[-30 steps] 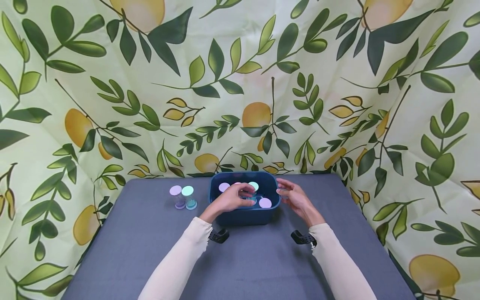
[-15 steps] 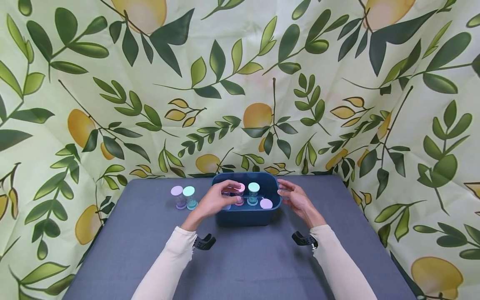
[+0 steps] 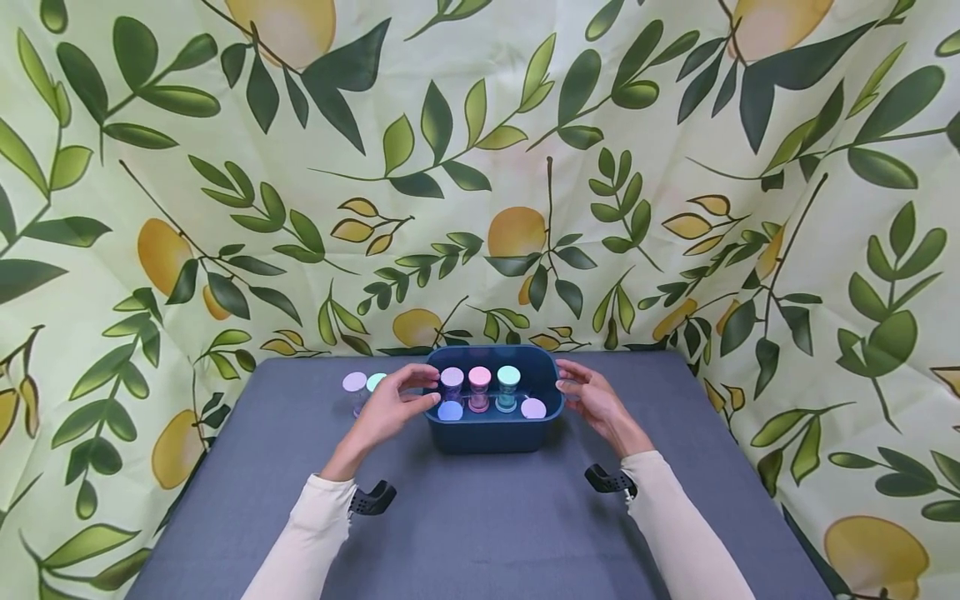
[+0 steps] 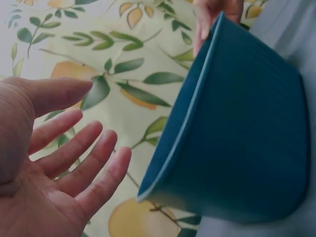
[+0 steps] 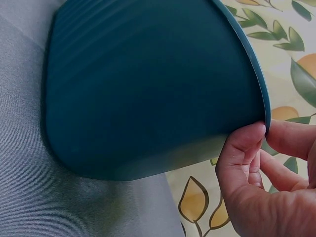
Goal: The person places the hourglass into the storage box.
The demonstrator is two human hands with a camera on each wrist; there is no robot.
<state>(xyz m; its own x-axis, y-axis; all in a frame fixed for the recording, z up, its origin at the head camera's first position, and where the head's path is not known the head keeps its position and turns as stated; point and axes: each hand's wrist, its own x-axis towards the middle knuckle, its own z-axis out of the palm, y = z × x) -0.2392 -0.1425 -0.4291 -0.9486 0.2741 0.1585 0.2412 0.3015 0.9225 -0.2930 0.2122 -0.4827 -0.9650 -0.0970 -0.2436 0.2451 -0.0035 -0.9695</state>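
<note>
A dark blue plastic bin (image 3: 487, 437) stands on the table. Inside it are a purple sand timer (image 3: 452, 379), a pink sand timer (image 3: 479, 383) and a teal sand timer (image 3: 507, 386), all upright. Closer to its front wall show a blue round top (image 3: 450, 411) and a pale lilac round top (image 3: 533, 408); their lower parts are hidden. My left hand (image 3: 386, 410) hovers at the bin's left end with fingers spread, holding nothing; the left wrist view shows it apart from the rim. With thumb and finger, my right hand (image 5: 266, 173) pinches the rim at the right end.
Left of the bin stand another purple-topped sand timer (image 3: 355, 383) and a teal-topped one (image 3: 376, 380), partly covered by my left hand. A grey cloth covers the table (image 3: 480, 533). Behind it hangs a leaf-and-lemon patterned curtain (image 3: 480, 192).
My left hand has moved left, out from over the bin to its left end, uncovering the sand timers inside. The right hand has stayed at the rim.
</note>
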